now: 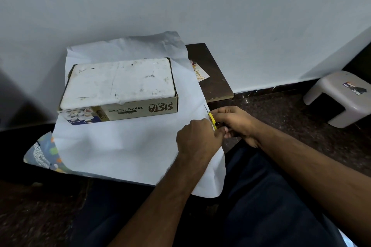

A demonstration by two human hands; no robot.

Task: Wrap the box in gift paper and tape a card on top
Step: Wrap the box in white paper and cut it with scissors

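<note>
A cardboard box [120, 94] with a white foam insert and "SISTA" print lies on a sheet of gift paper [124, 146], white side up, its patterned side showing at the lower left corner. My right hand [234, 122] grips yellow-handled scissors [211, 119] at the paper's right edge, blades pointing away from me. My left hand [197, 138] pinches the paper edge right beside the scissors. A card [199, 73] with yellow writing peeks out from under the paper on the far right of the table.
The dark wooden table [212, 82] stands against a white wall. A grey plastic stool [341, 96] sits on the dark floor to the right. My legs in dark trousers fill the lower part of the view.
</note>
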